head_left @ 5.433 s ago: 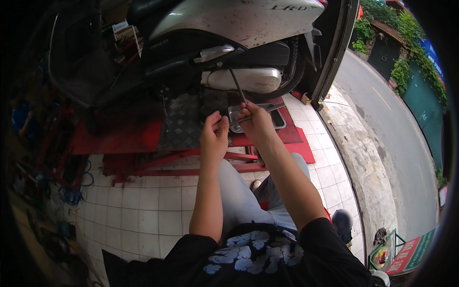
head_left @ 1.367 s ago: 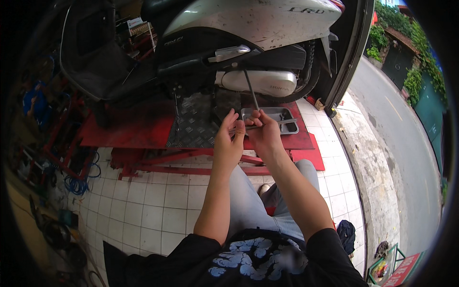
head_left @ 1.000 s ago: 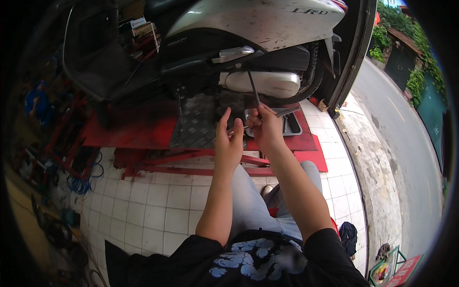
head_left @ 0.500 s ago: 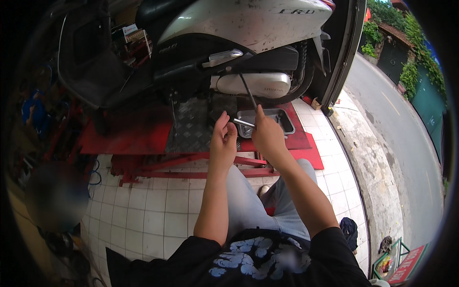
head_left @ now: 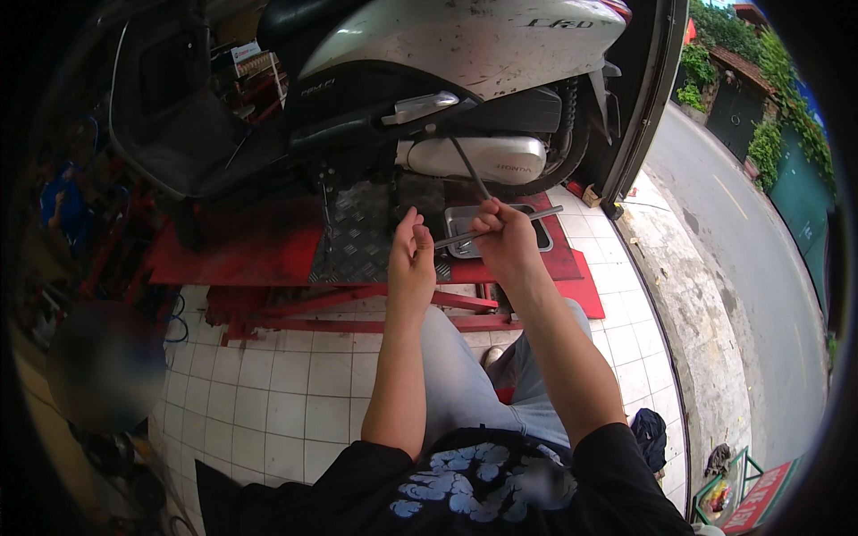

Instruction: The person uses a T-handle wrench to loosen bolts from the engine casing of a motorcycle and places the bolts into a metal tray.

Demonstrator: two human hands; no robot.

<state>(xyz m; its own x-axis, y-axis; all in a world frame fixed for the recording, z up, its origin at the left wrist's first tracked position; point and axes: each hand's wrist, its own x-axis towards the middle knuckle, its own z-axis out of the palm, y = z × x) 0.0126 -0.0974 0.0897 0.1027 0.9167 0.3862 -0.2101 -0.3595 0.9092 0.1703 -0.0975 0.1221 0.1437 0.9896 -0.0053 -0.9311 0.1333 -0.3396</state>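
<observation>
My right hand is closed round a metal tool where a long dark shaft meets a thinner crosswise bar. The shaft rises to a point below the silver footpeg on the scooter, beside the silver engine casing. My left hand is upright and open, fingers loosely curved, at the bar's left end; I cannot tell whether it presses on it. Behind the tool, a steel tray sits on the red lift platform, partly hidden by my right hand.
A dark checker plate lies on the platform. The red scissor frame stands on white tiles. A door frame borders pavement and road on the right. A person in blue, clutter and hoses are at left. Dark cloth lies low right.
My right hand has turned over from half a second ago, its fingers now showing above the crossbar, which has swung to reach out past it on the right. My left hand has shifted slightly.
</observation>
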